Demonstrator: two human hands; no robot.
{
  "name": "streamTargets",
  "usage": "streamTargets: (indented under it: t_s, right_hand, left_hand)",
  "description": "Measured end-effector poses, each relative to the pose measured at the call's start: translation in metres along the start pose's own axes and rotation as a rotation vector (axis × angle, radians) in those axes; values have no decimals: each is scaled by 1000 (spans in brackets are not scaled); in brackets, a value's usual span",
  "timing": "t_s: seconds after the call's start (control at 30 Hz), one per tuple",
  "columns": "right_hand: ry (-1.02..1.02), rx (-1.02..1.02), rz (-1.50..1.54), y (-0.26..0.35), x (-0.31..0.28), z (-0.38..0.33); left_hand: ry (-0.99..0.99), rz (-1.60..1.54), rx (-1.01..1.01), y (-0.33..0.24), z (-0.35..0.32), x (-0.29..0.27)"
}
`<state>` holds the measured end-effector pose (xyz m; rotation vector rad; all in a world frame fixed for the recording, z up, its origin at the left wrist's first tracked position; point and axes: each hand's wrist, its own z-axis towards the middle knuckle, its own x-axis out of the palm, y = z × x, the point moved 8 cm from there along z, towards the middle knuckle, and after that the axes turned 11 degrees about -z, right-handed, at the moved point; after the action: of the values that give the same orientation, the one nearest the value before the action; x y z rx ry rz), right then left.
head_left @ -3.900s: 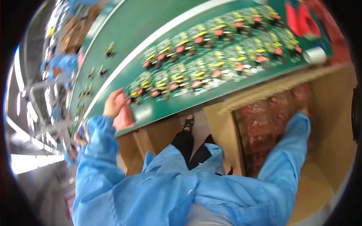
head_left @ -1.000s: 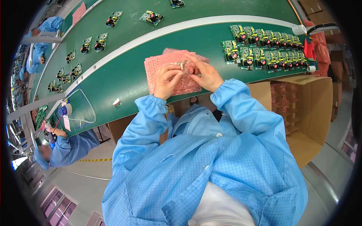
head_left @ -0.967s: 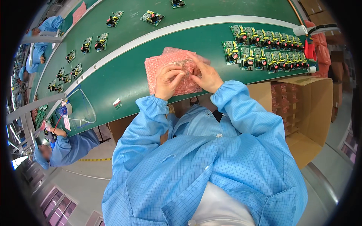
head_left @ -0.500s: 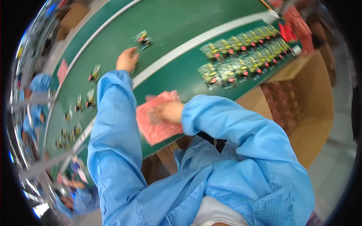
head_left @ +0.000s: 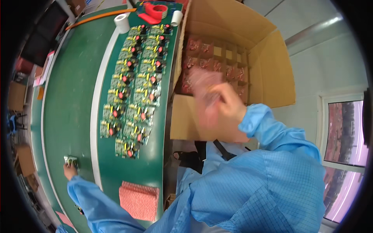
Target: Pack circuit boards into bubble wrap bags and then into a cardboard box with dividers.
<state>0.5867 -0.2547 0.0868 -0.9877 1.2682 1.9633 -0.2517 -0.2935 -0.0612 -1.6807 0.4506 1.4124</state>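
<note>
Your left hand (head_left: 70,171) is gripping a board (head_left: 71,159), right hand (head_left: 230,101) a bag (head_left: 206,91); bundles (head_left: 192,44) are part-filling the upper-right box (head_left: 272,70), bare boards (head_left: 125,79) waiting.

Green circuit boards with yellow components and red discs (head_left: 121,80): 17 in two columns (8 + 9); 1 in left hand (head_left: 70,172). Pink bubble-wrap bags (head_left: 139,201): 1 at right hand (head_left: 232,103), blurred; 1 stack, layers uncountable. Brown cardboard box (head_left: 184,121): 1, open. White cylinders (head_left: 122,25): 2. Red tape dispenser (head_left: 153,14): 1.
</note>
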Motion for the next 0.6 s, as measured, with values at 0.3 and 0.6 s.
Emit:
streamTargets:
  t_s: [0.3, 0.6]
  right_hand:
    - [45, 606, -663, -405, 19, 99]
    - [361, 742, -572, -597, 167, 92]
  left_hand:
    - [-265, -413, -94, -194, -181, -82]
    - [-250, -1095, -600, -195, -284, -54]
